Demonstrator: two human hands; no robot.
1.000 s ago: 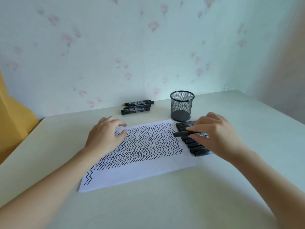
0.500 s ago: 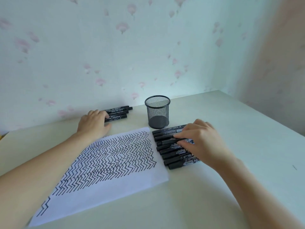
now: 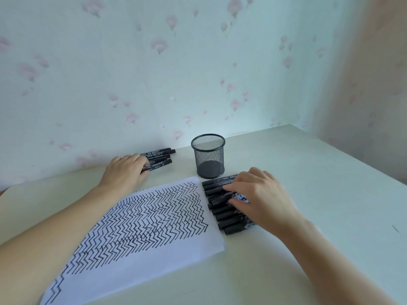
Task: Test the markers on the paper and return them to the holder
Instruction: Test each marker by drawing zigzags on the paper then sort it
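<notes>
Near worktop's far edge: left hand (image 3: 124, 170) fingers curled on small marker group (image 3: 159, 158); right hand (image 3: 262, 198) fingers spread, resting on marker row (image 3: 222, 208) beside paper (image 3: 154, 249). Holder (image 3: 208, 158) empty. Step: gathering; next needs firm grip, lift into holder.

Left hand (image 3: 125, 170) now on far markers (image 3: 159, 158)

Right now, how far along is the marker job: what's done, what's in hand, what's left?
Done: the paper is covered in zigzag test lines. In hand: the left hand rests on the small marker pile by the wall, and the right hand lies on the marker row beside the paper. Left: the mesh holder looks empty, so every marker remains to be returned.
</notes>
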